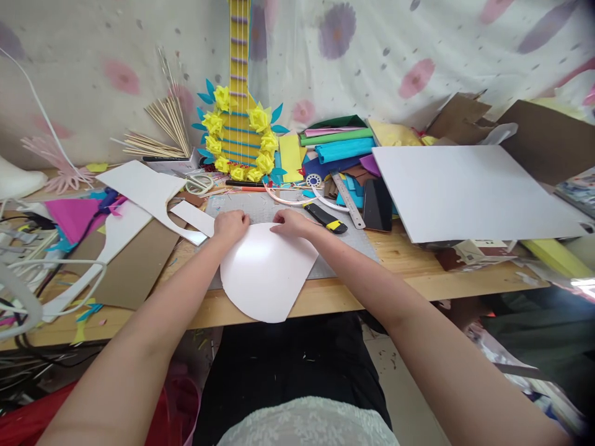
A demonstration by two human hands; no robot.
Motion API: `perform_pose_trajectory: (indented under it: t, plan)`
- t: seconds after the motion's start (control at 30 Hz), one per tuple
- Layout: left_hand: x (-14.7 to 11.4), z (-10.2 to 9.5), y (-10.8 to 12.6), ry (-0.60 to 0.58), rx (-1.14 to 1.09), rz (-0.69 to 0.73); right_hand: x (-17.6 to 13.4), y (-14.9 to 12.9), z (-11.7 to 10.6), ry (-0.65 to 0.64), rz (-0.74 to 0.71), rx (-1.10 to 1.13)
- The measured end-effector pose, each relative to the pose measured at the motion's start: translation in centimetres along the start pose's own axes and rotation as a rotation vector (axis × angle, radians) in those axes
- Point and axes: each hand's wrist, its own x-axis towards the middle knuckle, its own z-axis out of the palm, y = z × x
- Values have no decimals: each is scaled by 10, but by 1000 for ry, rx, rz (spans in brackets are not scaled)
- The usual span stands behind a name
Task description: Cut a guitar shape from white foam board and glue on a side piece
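Observation:
A white foam-board piece (264,272), rounded on one side with a straight cut edge at the right, lies over the grey cutting mat (367,248) and juts past the table's front edge. My left hand (233,225) has its fingers curled at the far left edge of the piece. At its far edge on the right, my right hand (289,223) pinches it between thumb and fingers. A narrow white strip (193,216) lies just left of my left hand. To the right of my right hand is a black-and-yellow utility knife (325,218).
A yellow paper-flower guitar (239,136) stands at the back. White offcuts (139,186) lie left, beside a glue gun (109,199). Scissors (199,183), a steel ruler (348,201), a phone (377,205) and a large white board (465,192) are around the mat.

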Motion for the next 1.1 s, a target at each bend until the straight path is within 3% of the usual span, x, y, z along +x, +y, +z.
perform_pose_trajectory:
  t: [0.13,0.23,0.33,0.4,0.47,0.6,0.67,0.8,0.93,1.1]
  plan:
    - [9,-20,-4,148,-130,-79,1,6,-1,38,-8,180]
    - [19,-39,-20,450,-300,-126,3,16,-6,60,10,483]
    - [25,-49,-36,769,-519,-159,4,26,-14,161,2,782]
    - [24,-50,-42,832,-726,-173,5,30,-21,263,-30,955]
    - [22,-49,-42,716,-978,-148,5,32,-28,331,-59,1097]
    - [16,-44,-29,341,-1281,-79,5,29,-42,401,-79,1236]
    - [14,-42,-23,279,-1311,-109,2,27,-46,377,-86,1252]
    - [7,-36,-25,216,-1325,-225,-9,30,-47,211,-40,1172]
    - [-6,-36,-41,3,-1303,-283,-16,37,-41,58,4,916]
    - [-21,-42,-53,-82,-1306,-281,-14,40,-32,27,-56,922]
